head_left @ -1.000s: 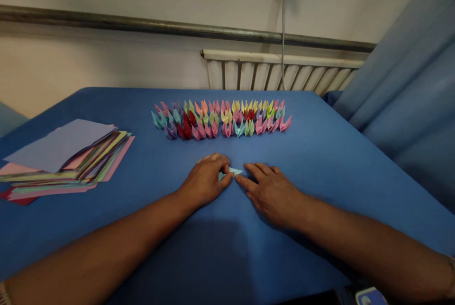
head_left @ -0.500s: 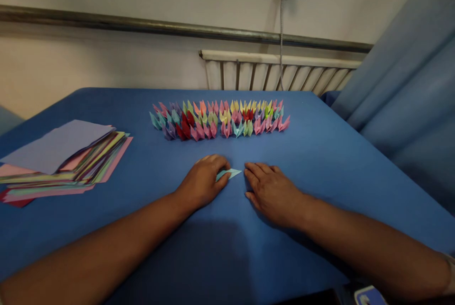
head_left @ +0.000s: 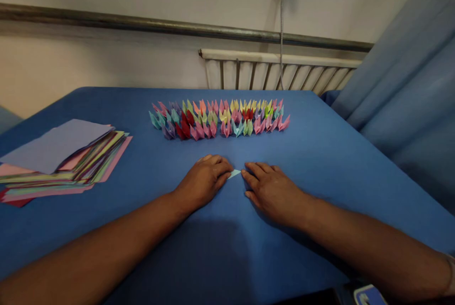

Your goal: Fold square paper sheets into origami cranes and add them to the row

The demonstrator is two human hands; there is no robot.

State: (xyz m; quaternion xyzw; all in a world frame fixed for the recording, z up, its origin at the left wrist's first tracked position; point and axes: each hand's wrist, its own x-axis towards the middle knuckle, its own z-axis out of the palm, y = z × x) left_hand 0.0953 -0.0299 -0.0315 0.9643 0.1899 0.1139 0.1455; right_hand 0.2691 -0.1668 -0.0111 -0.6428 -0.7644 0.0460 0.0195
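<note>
A small pale-teal piece of folded paper (head_left: 234,173) lies on the blue table, only its pointed end showing. My left hand (head_left: 206,179) is closed over the rest, thumb and fingers pressed together on it. Facing it from the right, my right hand (head_left: 268,191) rests low over the table with its fingers stretched out. One of its fingertips meets the paper's tip or lies just beside it. Beyond both hands stand rows of folded paper cranes (head_left: 225,129) in pink, red, yellow, green, teal and purple.
A loose stack of coloured paper sheets (head_left: 71,146), lilac on top, lies at the left of the blue table (head_left: 320,153). Behind are a metal rail (head_left: 159,25), a white radiator (head_left: 302,61) and a hanging cord (head_left: 281,35). A blue curtain (head_left: 408,73) hangs at the right.
My left fingers have closed down and slid right along the folded paper, covering more of it. A right fingertip has moved slightly left to the paper's tip.
</note>
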